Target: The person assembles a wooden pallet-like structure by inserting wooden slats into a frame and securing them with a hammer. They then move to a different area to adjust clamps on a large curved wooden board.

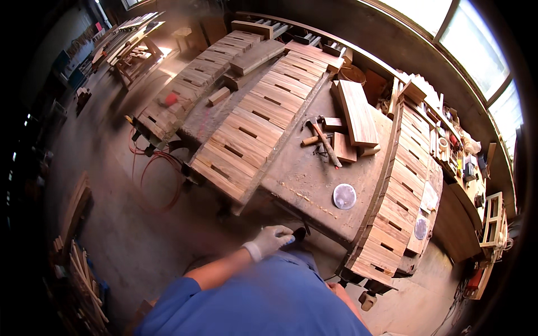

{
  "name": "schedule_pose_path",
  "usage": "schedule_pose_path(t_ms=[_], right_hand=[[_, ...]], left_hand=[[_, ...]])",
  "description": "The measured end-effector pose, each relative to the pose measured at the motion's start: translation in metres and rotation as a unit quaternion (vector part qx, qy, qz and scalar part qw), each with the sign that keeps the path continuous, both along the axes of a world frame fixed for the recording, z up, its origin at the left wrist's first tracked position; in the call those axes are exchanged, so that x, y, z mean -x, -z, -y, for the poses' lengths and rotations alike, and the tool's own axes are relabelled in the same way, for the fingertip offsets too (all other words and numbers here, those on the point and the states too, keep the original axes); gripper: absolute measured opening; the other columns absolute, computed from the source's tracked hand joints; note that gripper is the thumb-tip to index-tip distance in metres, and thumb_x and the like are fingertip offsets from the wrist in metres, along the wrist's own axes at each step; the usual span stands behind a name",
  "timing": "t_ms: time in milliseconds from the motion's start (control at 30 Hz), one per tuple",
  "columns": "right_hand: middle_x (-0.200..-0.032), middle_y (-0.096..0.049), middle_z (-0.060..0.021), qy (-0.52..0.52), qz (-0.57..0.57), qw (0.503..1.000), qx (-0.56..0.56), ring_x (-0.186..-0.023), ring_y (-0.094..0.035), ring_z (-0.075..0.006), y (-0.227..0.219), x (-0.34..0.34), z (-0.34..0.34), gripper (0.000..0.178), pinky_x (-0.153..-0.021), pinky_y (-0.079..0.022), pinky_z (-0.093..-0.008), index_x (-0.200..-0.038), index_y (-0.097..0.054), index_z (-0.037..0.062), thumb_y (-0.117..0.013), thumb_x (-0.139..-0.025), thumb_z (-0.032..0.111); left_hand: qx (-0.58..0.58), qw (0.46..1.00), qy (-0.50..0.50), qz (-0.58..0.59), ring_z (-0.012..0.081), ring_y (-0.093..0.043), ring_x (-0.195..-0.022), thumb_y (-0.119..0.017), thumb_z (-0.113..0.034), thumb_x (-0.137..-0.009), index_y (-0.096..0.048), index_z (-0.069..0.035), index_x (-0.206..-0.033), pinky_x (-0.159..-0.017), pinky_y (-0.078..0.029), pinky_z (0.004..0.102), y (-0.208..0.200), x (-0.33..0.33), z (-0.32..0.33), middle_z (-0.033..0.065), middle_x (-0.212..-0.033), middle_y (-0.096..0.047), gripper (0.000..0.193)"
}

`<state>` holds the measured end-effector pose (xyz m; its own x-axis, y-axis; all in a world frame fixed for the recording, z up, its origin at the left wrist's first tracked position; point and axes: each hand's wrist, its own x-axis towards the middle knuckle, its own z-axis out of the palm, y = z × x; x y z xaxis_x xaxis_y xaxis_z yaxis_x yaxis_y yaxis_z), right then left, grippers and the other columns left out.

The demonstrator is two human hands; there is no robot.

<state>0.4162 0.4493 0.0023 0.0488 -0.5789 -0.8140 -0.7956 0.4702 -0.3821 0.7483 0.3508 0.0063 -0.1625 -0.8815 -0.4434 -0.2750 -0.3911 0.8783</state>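
Right, my left hand [270, 241], in a pale glove, is down by the near edge of the table [314, 179], fingers curled tight around a small dark tool [298, 234] that pokes out toward that edge. My right hand [336, 290] barely shows past my blue shirt below the table's near corner, and I cannot tell how its fingers sit. Up on the table, a round grey sanding disc [344, 196] lies alone on bare top, well clear of the edge. Beyond it, toward the far side, a hammer [324, 140] rests beside short wood blocks and a long plank [356, 112]. Slatted wooden panels [252, 131] overhang the table's left edge, and another slatted panel [399, 196] lines its right edge. Left of the table, open concrete floor [112, 224] with a red cord [159, 168] looping across it.
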Motion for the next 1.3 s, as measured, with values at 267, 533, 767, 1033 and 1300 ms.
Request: schedule_pose_path(t_ms=[267, 533, 767, 1033, 1300], right_hand=[[-0.1, -0.065, -0.0344, -0.095, 0.08, 0.992, 0.012, -0.102, -0.061, -0.0493, 0.021, 0.046, 0.064, 0.053, -0.087, -0.048, -0.0496, -0.101, -0.064, -0.0047, -0.043, -0.098, 0.044], [-0.091, -0.065, -0.0309, -0.076, 0.107, 0.989, 0.076, -0.092, -0.063, -0.0487, -0.057, 0.019, 0.125, 0.028, -0.082, -0.05, -0.0517, -0.095, -0.061, -0.0021, -0.05, -0.092, 0.023], [-0.102, -0.067, -0.024, 0.068, -0.028, 0.948, 0.308, -0.097, -0.065, -0.0432, -0.049, 0.029, 0.192, 0.03, -0.086, -0.052, -0.0505, -0.109, -0.066, 0.0016, -0.064, -0.087, 0.022], [-0.148, -0.039, -0.0305, 0.157, -0.338, 0.817, 0.439, -0.141, -0.033, -0.044, 0.029, 0.097, 0.324, 0.083, -0.117, -0.028, -0.0503, -0.145, -0.041, -0.0018, -0.071, -0.084, 0.047], [-0.151, -0.032, -0.033, 0.156, -0.335, 0.795, 0.481, -0.144, -0.026, -0.0467, 0.057, 0.1, 0.344, 0.103, -0.119, -0.021, -0.0557, -0.146, -0.034, -0.0092, -0.074, -0.077, 0.057]], left_hand=[[0.009, 0.997, -0.041, 0.065, 0.0231, -0.068, -0.106, -0.072, -0.027, -0.091, -0.068, 0.001, -0.118, -0.095, -0.051, 0.0328, -0.005, 0.014, 0.052, 0.0165, -0.112, -0.072, 0.039], [0.045, 0.985, 0.058, 0.158, 0.0233, -0.069, -0.102, -0.073, -0.025, -0.088, -0.07, 0.0, -0.111, -0.092, -0.051, 0.0332, -0.032, 0.025, 0.109, 0.0167, -0.108, -0.073, 0.034], [0.114, 0.969, -0.023, 0.219, 0.0373, -0.067, -0.106, -0.073, -0.03, -0.087, -0.065, -0.001, -0.122, -0.097, -0.05, 0.0416, -0.004, -0.013, 0.217, 0.0245, -0.114, -0.069, 0.046], [0.301, 0.851, -0.038, 0.429, 0.0378, -0.047, -0.133, -0.075, -0.034, -0.085, -0.055, -0.004, -0.134, -0.113, -0.036, 0.0447, 0.008, -0.051, 0.387, 0.022, -0.14, -0.054, 0.061], [0.303, 0.789, 0.068, 0.53, 0.0431, -0.022, -0.147, -0.076, -0.048, -0.08, -0.033, -0.004, -0.152, -0.12, -0.02, 0.0509, 0.054, -0.072, 0.459, 0.0271, -0.157, -0.028, 0.095]])
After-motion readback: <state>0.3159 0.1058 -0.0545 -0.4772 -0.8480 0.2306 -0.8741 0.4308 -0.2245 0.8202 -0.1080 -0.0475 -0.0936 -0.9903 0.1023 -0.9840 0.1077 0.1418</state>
